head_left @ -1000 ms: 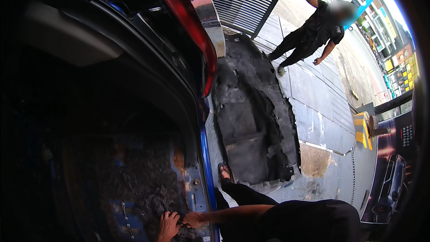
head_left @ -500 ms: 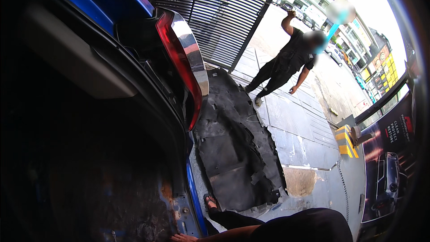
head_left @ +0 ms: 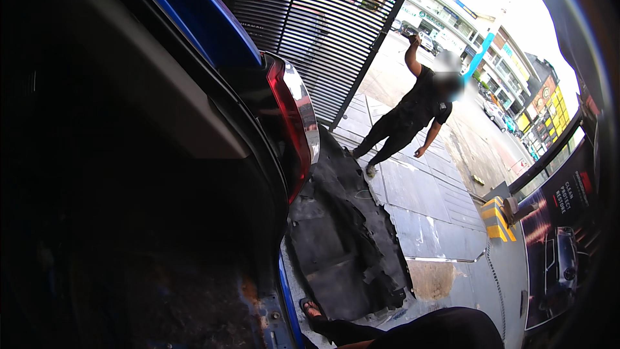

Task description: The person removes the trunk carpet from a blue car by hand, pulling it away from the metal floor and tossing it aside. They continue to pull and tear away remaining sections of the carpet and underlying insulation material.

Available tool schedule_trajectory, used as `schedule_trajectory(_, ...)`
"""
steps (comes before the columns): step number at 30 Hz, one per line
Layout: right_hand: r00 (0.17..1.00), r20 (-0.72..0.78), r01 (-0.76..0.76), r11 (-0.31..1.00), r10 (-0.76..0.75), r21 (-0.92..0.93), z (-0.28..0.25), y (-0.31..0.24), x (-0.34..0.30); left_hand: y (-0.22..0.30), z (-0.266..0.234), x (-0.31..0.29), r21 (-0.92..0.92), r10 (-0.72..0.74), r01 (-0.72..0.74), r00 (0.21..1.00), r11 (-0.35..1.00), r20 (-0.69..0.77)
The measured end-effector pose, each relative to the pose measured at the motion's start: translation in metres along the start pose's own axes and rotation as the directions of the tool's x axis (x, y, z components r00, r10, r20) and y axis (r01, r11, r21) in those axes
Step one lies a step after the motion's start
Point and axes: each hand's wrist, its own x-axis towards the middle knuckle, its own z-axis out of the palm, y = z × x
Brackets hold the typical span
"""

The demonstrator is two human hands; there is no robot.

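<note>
Neither of my hands shows now; only a sliver of my bare forearm [head_left: 356, 344] lies at the lower edge, beside my dark-clothed leg [head_left: 445, 326]. Nearest to it is the rusty bare-metal floor edge [head_left: 261, 307] of a blue car's open rear. The car's red tail light [head_left: 289, 132] and blue body panel [head_left: 194, 10] rise ahead. A torn black car floor carpet [head_left: 342, 239] lies on the ground beside the car. My sandalled foot [head_left: 311, 308] is at its near edge. The car's interior is mostly too dark to make out.
A person in black [head_left: 413, 106] stands past the carpet, one arm raised to a dark slatted gate [head_left: 323, 32]. To the right are a yellow-and-grey striped block [head_left: 497, 218], a hanging chain [head_left: 496, 278] and a dark banner [head_left: 558, 245]. Parked cars line the street beyond.
The view has shifted, so the car's tail light sits lower and further right. A hand that touched the car's floor edge has dropped out of view. The person's raised arm stays up.
</note>
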Motion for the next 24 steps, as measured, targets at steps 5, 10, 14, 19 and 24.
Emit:
schedule_trajectory(5, 0.983, 0.18, 0.041, 0.999, -0.04, -0.003, -0.001, 0.008, 0.006, 0.026, 0.033, 0.0, 0.055, -0.071, 0.068, 0.996, 0.996, 0.051)
schedule_trajectory(10, 0.987, 0.159, 0.005, 0.997, -0.017, 0.072, -0.02, 0.017, 0.008, 0.033, 0.031, -0.007, 0.029, -0.113, 0.111, 0.991, 0.993, 0.073)
schedule_trajectory(14, 0.988, 0.152, -0.022, 0.99, 0.0, 0.142, -0.037, 0.022, 0.011, 0.038, 0.027, -0.01, 0.029, -0.128, 0.126, 0.99, 0.992, 0.052)
schedule_trajectory(19, 0.989, 0.145, -0.059, 0.961, 0.02, 0.27, -0.054, 0.027, 0.011, 0.062, 0.022, -0.005, 0.071, -0.193, 0.193, 0.981, 0.979, 0.0)
schedule_trajectory(24, 0.991, 0.126, -0.093, 0.895, 0.041, 0.436, -0.078, 0.032, 0.008, 0.097, 0.019, 0.013, 0.134, -0.247, 0.261, 0.962, 0.956, -0.113)
